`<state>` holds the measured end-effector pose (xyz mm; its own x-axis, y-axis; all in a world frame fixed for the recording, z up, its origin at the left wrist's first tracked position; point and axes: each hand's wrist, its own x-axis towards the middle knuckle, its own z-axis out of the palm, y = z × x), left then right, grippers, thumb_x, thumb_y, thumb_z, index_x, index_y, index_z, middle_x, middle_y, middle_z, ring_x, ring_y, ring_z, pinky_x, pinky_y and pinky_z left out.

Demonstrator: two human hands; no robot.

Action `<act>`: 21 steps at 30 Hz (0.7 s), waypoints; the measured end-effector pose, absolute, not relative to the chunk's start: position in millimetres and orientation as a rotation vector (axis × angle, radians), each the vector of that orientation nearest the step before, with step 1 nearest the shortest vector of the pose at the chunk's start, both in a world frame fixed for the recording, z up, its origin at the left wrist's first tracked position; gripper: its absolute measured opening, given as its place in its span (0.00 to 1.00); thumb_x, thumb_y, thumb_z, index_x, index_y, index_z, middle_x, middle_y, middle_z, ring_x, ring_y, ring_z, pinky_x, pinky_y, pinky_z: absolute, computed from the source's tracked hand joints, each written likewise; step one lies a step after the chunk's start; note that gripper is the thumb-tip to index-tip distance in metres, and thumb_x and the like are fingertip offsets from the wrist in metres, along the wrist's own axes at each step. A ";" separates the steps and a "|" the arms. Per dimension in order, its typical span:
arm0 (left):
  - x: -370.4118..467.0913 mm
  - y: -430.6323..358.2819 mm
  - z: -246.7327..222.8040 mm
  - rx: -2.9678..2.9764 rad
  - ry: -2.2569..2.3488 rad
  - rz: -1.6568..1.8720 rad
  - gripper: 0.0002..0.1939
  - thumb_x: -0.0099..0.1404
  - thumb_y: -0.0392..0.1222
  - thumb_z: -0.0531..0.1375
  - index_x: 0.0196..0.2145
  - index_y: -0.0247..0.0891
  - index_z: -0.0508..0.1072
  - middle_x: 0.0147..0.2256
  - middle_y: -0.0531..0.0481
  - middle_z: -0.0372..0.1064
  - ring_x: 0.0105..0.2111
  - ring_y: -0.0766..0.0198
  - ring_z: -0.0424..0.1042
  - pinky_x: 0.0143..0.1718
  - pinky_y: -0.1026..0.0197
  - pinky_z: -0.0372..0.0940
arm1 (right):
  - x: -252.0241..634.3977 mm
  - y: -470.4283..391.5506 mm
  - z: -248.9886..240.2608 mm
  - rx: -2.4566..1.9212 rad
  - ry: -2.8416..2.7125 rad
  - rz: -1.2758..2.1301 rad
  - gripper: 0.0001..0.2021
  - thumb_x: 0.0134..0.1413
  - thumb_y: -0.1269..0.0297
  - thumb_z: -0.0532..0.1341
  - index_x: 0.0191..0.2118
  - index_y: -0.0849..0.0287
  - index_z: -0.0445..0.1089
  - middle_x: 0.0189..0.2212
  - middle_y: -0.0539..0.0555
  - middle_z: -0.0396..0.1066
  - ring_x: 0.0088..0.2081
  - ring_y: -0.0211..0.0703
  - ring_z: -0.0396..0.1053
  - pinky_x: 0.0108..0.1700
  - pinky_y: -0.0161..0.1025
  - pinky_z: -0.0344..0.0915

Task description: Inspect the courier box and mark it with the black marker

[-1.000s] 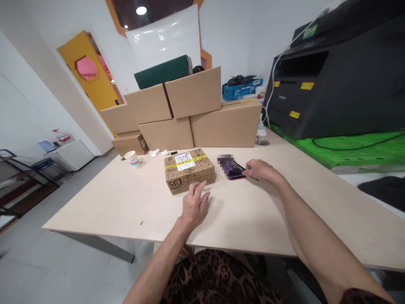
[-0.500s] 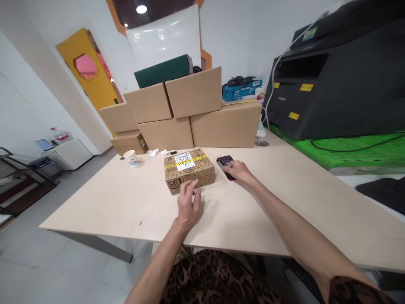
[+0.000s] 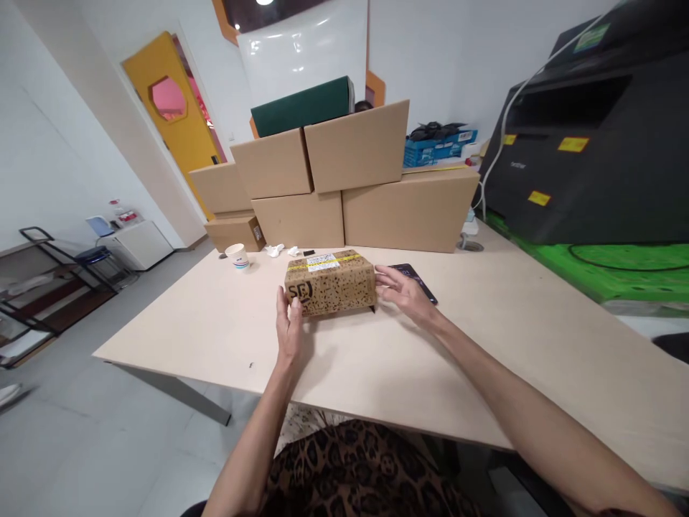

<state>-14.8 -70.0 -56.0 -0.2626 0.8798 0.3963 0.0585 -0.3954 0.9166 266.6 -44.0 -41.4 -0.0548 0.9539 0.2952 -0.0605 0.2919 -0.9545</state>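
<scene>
We have the patterned parcel (image 3: 336, 289) between our 2 hands above the front half of the counter (image 3: 344, 366), with its "SF" marking towards us and a white label (image 3: 323, 263) and yellow tape (image 3: 351, 257) on top. We cannot tell whether its whole base touches the counter. Our left hand (image 3: 289, 332) is spread at the left end, thumb by the front face; our right hand (image 3: 410, 298) is spread too, fingertips at the right end. Just beyond the right hand, partly hidden by it, we see a phone (image 3: 424, 283) lying flat. Beyond the left hand stand a paper cup (image 3: 237, 258) and crumpled tissues (image 3: 274, 250). Farther ahead of both hands, we face stacked cartons (image 3: 403, 219) topped by a green box (image 3: 301, 107); right of them sits a dark printer (image 3: 554, 165).
</scene>
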 end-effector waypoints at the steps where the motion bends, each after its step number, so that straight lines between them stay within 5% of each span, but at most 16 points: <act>1: -15.1 -72.5 -51.6 1.366 1.186 1.759 0.46 0.69 0.68 0.61 0.75 0.42 0.55 0.72 0.37 0.59 0.74 0.45 0.55 0.72 0.47 0.55 | 266.6 -46.3 -38.3 -0.903 -1.290 1.043 0.32 0.49 0.55 0.72 0.62 0.53 0.73 0.61 0.63 0.76 0.66 0.61 0.69 0.66 0.60 0.64; 6: -23.9 -75.6 -27.4 1.504 1.097 1.899 0.47 0.71 0.68 0.58 0.77 0.42 0.50 0.68 0.37 0.65 0.72 0.46 0.59 0.71 0.46 0.57 | 262.5 -50.9 -23.0 -0.754 -1.171 0.981 0.30 0.56 0.48 0.70 0.63 0.50 0.71 0.62 0.60 0.75 0.67 0.57 0.68 0.68 0.57 0.61; 11: -29.3 -58.4 -23.3 1.538 1.109 1.807 0.47 0.68 0.67 0.62 0.76 0.45 0.52 0.71 0.39 0.61 0.72 0.46 0.59 0.72 0.45 0.55 | 259.1 -40.7 -25.2 -0.859 -1.259 1.017 0.28 0.64 0.45 0.59 0.65 0.50 0.68 0.62 0.60 0.75 0.61 0.55 0.73 0.58 0.54 0.70; 14: -27.2 -51.6 -32.7 1.550 1.136 1.729 0.42 0.68 0.63 0.64 0.72 0.45 0.60 0.70 0.40 0.63 0.70 0.46 0.62 0.72 0.46 0.56 | 267.0 -34.6 -35.3 -1.260 -1.584 0.880 0.25 0.64 0.53 0.58 0.62 0.56 0.73 0.53 0.63 0.80 0.54 0.58 0.77 0.55 0.52 0.72; 17: -25.9 -50.7 -44.2 1.524 1.122 1.717 0.37 0.70 0.61 0.62 0.71 0.45 0.63 0.67 0.40 0.66 0.67 0.47 0.66 0.70 0.45 0.60 | 276.3 -32.0 -44.5 -1.556 -1.877 0.694 0.17 0.57 0.64 0.62 0.48 0.62 0.81 0.43 0.66 0.83 0.49 0.63 0.79 0.54 0.51 0.71; 21: -28.5 -51.5 -55.7 1.526 1.120 1.680 0.35 0.72 0.60 0.61 0.71 0.48 0.61 0.68 0.41 0.65 0.67 0.49 0.66 0.68 0.47 0.62 | 282.8 -31.3 -48.7 -1.581 -1.865 0.614 0.20 0.57 0.67 0.60 0.53 0.62 0.79 0.54 0.67 0.80 0.55 0.62 0.77 0.59 0.53 0.70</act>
